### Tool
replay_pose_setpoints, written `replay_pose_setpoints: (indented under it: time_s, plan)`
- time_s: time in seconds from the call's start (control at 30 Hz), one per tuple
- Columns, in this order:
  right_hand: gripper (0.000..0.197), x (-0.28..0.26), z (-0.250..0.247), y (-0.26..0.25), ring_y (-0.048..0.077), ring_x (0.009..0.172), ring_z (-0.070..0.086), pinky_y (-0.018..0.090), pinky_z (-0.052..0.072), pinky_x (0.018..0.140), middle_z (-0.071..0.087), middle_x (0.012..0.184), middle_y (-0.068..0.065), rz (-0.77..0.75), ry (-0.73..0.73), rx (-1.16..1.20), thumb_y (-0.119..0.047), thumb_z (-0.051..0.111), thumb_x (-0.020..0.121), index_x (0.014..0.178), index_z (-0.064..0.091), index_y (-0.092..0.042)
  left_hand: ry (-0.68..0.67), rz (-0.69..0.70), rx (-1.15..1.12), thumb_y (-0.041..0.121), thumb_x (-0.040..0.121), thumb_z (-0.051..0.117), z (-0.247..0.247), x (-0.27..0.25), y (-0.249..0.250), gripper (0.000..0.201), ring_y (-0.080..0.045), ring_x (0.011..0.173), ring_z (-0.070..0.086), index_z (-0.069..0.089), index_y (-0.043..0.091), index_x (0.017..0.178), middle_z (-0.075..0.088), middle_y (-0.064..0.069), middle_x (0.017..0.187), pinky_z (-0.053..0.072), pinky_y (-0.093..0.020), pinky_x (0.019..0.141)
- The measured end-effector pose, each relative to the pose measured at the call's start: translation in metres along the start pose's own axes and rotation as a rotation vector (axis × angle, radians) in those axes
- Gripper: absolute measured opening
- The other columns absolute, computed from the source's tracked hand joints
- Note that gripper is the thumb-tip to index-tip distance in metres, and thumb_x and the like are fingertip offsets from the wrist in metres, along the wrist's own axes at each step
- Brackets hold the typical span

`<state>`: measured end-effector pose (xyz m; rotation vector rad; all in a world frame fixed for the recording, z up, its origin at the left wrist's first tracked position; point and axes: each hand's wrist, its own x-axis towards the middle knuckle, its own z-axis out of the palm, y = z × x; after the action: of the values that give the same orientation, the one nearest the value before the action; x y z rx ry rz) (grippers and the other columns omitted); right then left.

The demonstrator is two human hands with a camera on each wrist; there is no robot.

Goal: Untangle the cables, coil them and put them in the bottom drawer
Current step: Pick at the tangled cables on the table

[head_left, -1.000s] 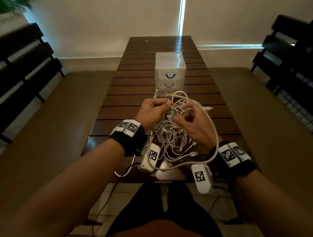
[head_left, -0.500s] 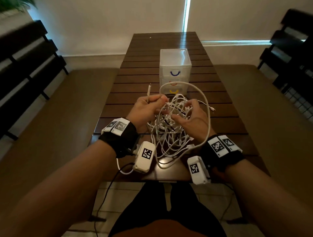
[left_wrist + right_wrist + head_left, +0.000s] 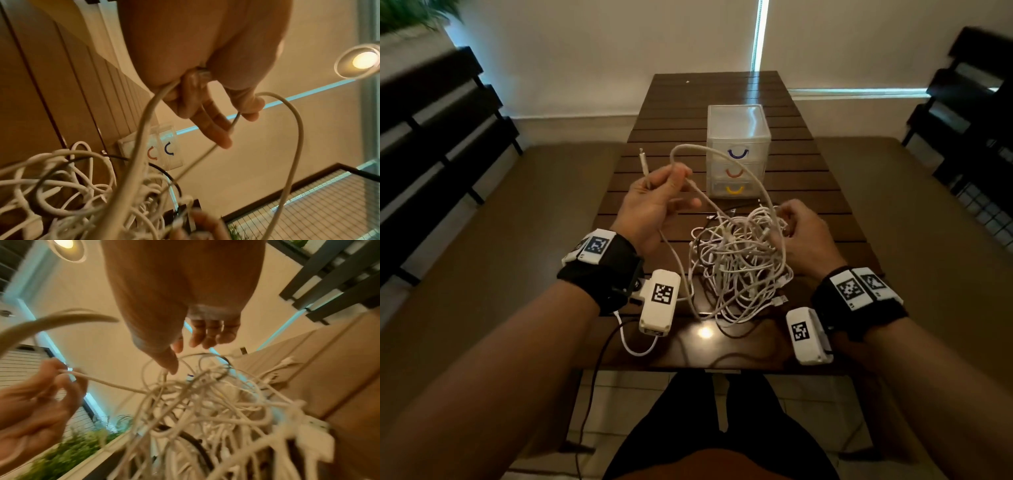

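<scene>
A tangle of white cables lies on the wooden table, with a black strand in it. My left hand is raised to the tangle's left and pinches one white cable near its plug, which points up. That cable arcs over and runs down into the tangle. My right hand is at the tangle's right top. Its thumb touches a strand, and its fingers curl loosely with nothing seen inside them. Behind stands the clear drawer unit. Its bottom drawer, with a yellow handle, is closed.
Padded benches run along the table's left and right, with dark slatted backrests. A thin lead from the wrist camera hangs off the table's near edge. A plant is at the far left.
The tangle, held up between both hands before, now rests on the table. My left hand has drawn away to the left with one cable end, pulling out a long loop.
</scene>
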<state>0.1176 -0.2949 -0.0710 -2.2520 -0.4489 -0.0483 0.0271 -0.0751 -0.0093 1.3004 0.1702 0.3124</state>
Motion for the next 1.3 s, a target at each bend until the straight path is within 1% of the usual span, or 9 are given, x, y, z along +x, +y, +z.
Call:
replay_pose_setpoints:
  time_s: [0.13,0.2,0.27,0.43,0.63,0.77,0.9,1.1,1.3]
  plan:
    - [0.024,-0.008,0.001,-0.04,-0.004,0.06,0.048,0.01,0.036,0.057,0.054,0.075,-0.01,-0.29,-0.172,0.029,-0.02,0.068,0.085,0.108,0.062,-0.026,-0.114,0.01,-0.061,0.016,0.1,0.045,0.018,-0.01,0.009,0.02,-0.016,0.067,0.072,0.062,0.012,0.09,0.073,-0.002,0.079,0.055,-0.021,0.056]
    - [0.013,-0.01,0.006,-0.052,0.002,0.052,0.051,0.018,0.043,0.055,0.059,0.063,-0.006,-0.324,-0.263,0.039,-0.026,0.067,0.088,0.101,0.066,-0.026,-0.156,0.029,-0.111,0.016,0.101,0.041,0.026,-0.014,0.013,0.025,-0.017,0.071,0.073,0.064,0.013,0.089,0.074,-0.003,0.08,0.056,-0.023,0.059]
    - [0.008,-0.009,0.009,-0.056,0.006,0.06,0.06,0.026,0.05,0.06,0.065,0.071,-0.004,-0.299,-0.224,0.081,-0.027,0.067,0.088,0.095,0.064,-0.024,-0.185,0.042,-0.139,0.018,0.099,0.042,0.028,-0.015,0.015,0.033,-0.018,0.071,0.073,0.071,0.019,0.082,0.075,-0.003,0.081,0.058,-0.027,0.063]
    - [0.011,-0.001,-0.001,-0.064,0.003,0.07,0.064,0.018,0.049,0.064,0.064,0.078,-0.008,-0.244,-0.196,0.183,-0.02,0.071,0.086,0.092,0.061,-0.023,-0.172,0.047,-0.141,0.029,0.087,0.05,0.027,-0.019,0.011,0.026,-0.014,0.07,0.073,0.074,0.026,0.078,0.076,0.0,0.082,0.047,-0.032,0.063]
    - [0.004,0.004,-0.004,-0.067,0.021,0.078,0.066,0.032,0.056,0.073,0.068,0.086,0.009,-0.278,-0.159,0.322,-0.012,0.062,0.091,0.093,0.065,-0.01,-0.126,0.009,-0.147,0.022,0.093,0.05,0.032,-0.021,0.007,0.017,-0.009,0.061,0.069,0.064,0.014,0.093,0.074,0.002,0.097,0.037,-0.012,0.035]
    - [0.032,0.004,-0.002,-0.068,0.013,0.093,0.064,0.029,0.054,0.083,0.065,0.106,-0.001,-0.256,-0.379,0.127,-0.02,0.071,0.085,0.114,0.058,-0.017,-0.128,-0.022,-0.133,0.016,0.101,0.042,0.04,-0.021,0.005,0.025,-0.009,0.053,0.061,0.054,0.008,0.081,0.063,0.0,0.062,0.045,-0.015,0.041]
    - [0.016,-0.007,0.004,-0.066,0.003,0.081,0.067,0.028,0.055,0.077,0.07,0.092,-0.005,-0.277,-0.48,0.122,-0.022,0.07,0.086,0.1,0.065,-0.028,-0.208,-0.014,-0.072,0.031,0.091,0.051,0.043,-0.013,0.0,0.022,-0.012,0.056,0.061,0.059,0.013,0.081,0.057,0.0,0.057,0.042,-0.019,0.047]
    - [0.032,-0.029,0.017,-0.071,0.009,0.078,0.068,0.023,0.056,0.065,0.071,0.101,0.005,-0.143,-0.71,0.246,-0.029,0.061,0.093,0.124,0.058,-0.022,-0.09,-0.088,-0.118,0.034,0.1,0.044,0.027,-0.009,-0.011,0.03,-0.01,0.053,0.049,0.057,0.015,0.081,0.052,0.0,0.062,0.034,-0.015,0.039]
    - [0.031,-0.027,0.023,-0.045,0.0,0.065,0.057,0.024,0.051,0.066,0.064,0.085,-0.006,-0.144,-0.551,-0.06,-0.031,0.07,0.086,0.116,0.062,-0.025,-0.038,-0.176,-0.13,0.048,0.102,0.03,-0.001,0.0,0.018,0.044,-0.005,0.04,0.035,0.058,0.017,0.089,0.052,0.002,0.059,0.019,-0.014,0.032]
